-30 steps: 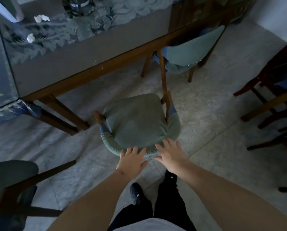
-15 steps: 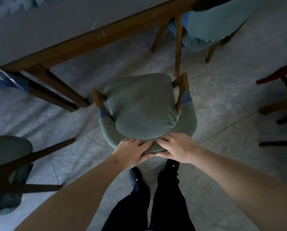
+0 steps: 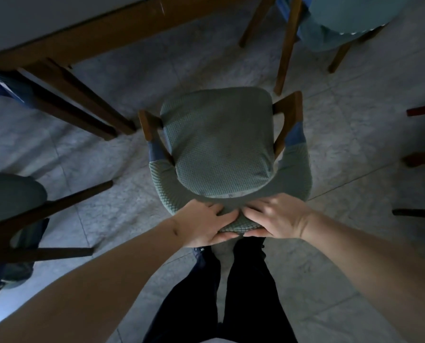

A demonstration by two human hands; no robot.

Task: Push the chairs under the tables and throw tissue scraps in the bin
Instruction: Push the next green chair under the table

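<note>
Grey marble-patterned tiles cover the floor (image 3: 342, 149) of a dim room. Both the left hand (image 3: 206, 225) and right hand (image 3: 278, 216) have their grip clenched on the backrest of the green-covered chair (image 3: 219, 142), which stands near the wooden bench (image 3: 88, 35), not tucked under. Another chair (image 3: 11, 201) sits at left.

Head view, steeply down, close.

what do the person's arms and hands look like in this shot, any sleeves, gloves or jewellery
Both forearms are bare right up to the frame edge, so no sleeves show. The left hand and right hand wear no gloves, and no rings, watch or bracelet are visible. A small dark mark sits near the left wrist. The dim light hides finer detail.
</note>
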